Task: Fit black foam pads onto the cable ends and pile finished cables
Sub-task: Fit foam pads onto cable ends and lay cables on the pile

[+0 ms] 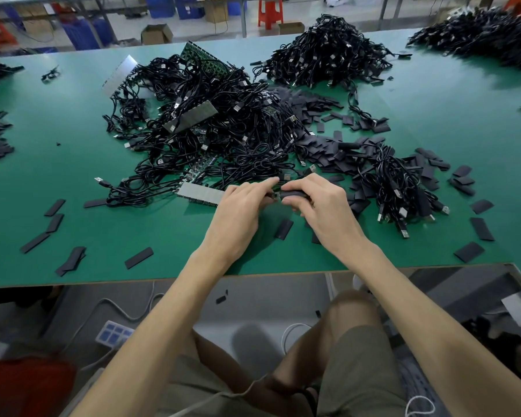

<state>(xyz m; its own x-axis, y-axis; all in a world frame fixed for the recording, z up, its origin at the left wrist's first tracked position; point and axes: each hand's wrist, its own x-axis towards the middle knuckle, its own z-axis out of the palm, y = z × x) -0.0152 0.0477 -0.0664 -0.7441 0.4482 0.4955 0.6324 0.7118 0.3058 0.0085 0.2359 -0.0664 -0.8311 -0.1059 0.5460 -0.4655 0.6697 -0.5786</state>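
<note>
We are working near the front edge of the flat green tabletop [163, 236]. Our right hand [322, 206] is pinching a short black foam pad [294, 194] between thumb and curled fingers. Our left hand [241, 206] is pinching the plug end of a thin black cable [275, 196]. The two parts are meeting between the hands, just above the table. We cannot tell how far the plug is seated, because the fingers are covering the joint.

We are judging the pad to be light, soft and easily squashed, so we are advising a hold on its side edges, near the open mouth, with light pressure only. The cable is limp, and the stiff plug body is the one firm place to take hold, directly behind the metal tip.

Beyond the hands, the tangled heap of black cables [208, 130] is lying beside the scattered loose black foam pads [328, 152]. The smaller cable bundle [403, 188] to the right is probably the finished pile.
</note>
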